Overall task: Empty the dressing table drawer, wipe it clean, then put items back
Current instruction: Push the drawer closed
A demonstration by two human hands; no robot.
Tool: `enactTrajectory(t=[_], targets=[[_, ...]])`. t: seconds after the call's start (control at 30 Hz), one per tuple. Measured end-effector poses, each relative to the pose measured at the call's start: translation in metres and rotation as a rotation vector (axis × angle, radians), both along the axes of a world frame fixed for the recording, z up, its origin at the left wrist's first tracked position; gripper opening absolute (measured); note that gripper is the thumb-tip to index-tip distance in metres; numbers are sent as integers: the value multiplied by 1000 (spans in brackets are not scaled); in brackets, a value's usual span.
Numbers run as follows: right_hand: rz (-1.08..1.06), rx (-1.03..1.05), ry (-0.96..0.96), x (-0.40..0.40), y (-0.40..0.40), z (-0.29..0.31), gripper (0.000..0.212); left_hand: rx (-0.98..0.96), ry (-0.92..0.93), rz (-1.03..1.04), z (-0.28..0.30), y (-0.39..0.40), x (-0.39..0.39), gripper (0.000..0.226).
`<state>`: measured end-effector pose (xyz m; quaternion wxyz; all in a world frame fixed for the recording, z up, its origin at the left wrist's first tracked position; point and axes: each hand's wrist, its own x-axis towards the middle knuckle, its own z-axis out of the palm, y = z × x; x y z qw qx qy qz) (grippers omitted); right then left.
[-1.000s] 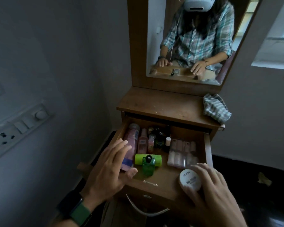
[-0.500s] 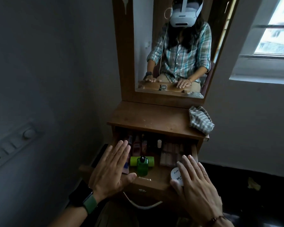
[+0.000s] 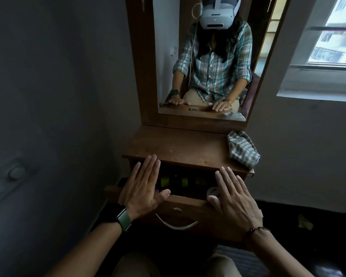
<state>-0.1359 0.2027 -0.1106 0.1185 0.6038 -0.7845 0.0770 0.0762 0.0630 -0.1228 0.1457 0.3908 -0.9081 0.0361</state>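
Nearest to us, our knees in tan trousers sit at the bottom edge, and both forearms reach forward, the left wrist wearing a watch with a green strap [image 3: 124, 219] and the right wrist a thin dark bracelet [image 3: 255, 230]. Our left hand [image 3: 143, 188] lies flat with fingers straight and together, thumb spread, over the left end of the drawer [image 3: 180, 211]; our right hand [image 3: 235, 194] lies flat the same way over the right end, and neither holds anything. The drawer stands only partly out of the dressing table, its wooden front carrying a pale curved handle [image 3: 177, 224]. Just beside the right thumb a white round jar [image 3: 213, 192] shows inside the drawer, partly covered by that hand. Between our hands, in the dark opening, we can make out a yellow-green tube [image 3: 174, 181] lying crosswise with a dark bottle in front of it; the other items there are too dim to tell. Beyond lies the counter [image 3: 180, 148], bare wood with a crumpled checked cloth [image 3: 243, 149] on its right end. At the back the mirror [image 3: 208, 56] stands upright on the counter, reflecting a seated person in a plaid shirt and white headset with both hands flat on the drawer front.
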Motion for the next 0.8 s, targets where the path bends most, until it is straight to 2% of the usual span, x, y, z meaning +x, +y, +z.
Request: enactTrajectory(t=[0.17,0.3,0.4,0.57,0.7,0.8], targets=[[91,28,38,-14,-16,4,86,11,-49,-65,0,-23,-8,101],[144,100,164,-25,-29,4,90,0,-192,-142,-2,-44,-15,108],[161,74,204,-29,-36,2,88,21,-164,-161,-2,-50,-22,110],[184,-122,187,-29,-47,-5,85,8,-35,-143,-1,-48,-27,100],[117,-248,170,-19,-58,-10,80,-29,4,-70,-7,-41,-34,89],[82,-300,139,-17,-67,-17,72,-127,54,-3,-11,-36,-44,82]])
